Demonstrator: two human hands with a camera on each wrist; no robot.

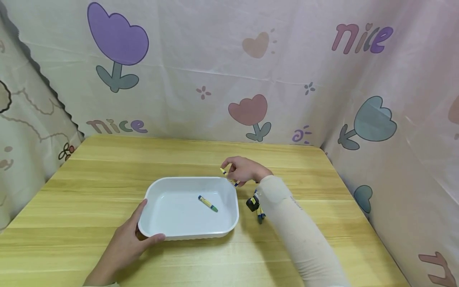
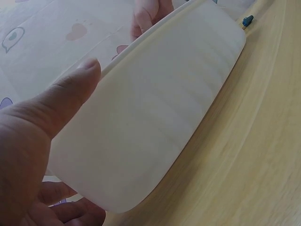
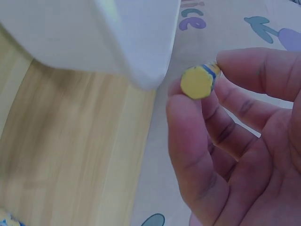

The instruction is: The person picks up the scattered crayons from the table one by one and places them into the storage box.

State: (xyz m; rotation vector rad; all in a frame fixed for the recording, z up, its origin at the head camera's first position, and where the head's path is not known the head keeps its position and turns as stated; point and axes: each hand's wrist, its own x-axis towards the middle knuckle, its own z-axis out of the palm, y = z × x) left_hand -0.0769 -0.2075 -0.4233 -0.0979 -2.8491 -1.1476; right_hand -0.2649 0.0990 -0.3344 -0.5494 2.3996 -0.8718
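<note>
A white plastic tray sits on the table, and a green oil pastel with a yellow wrapper lies inside it. My left hand grips the tray's near left corner, thumb along the front rim and fingers on the left side. In the left wrist view the thumb lies at the rim and the curled fingers show below. Beside the tray's far right corner, my right hand pinches a yellow oil pastel between thumb and fingers, its flat yellow end towards the right wrist camera.
Right of the tray, several more pastels lie bunched beside a small black object, partly covered by the right sleeve. The wooden table meets a printed curtain at the back and sides.
</note>
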